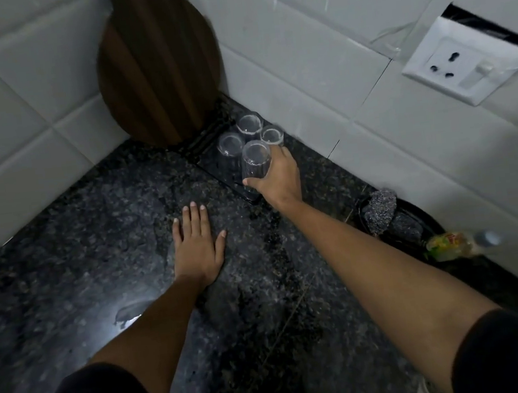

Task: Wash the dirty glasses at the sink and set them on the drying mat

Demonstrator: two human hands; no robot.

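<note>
A dark drying mat (209,140) lies in the counter's back corner. Three clear glasses stand upside down on it: one at the left (230,146), one at the back (249,123), one at the right (271,135). My right hand (278,174) grips a fourth clear glass (255,164), upside down, over the mat's near end. Whether this glass touches the mat is unclear. My left hand (196,242) rests flat on the granite counter (95,247) with its fingers straight, a little in front of the mat.
A round wooden board (159,65) leans in the tiled corner behind the mat. On the right by the wall sit a steel scrubber (380,211) in a dark dish and a lying bottle (453,243). A wall socket (461,60) is above them.
</note>
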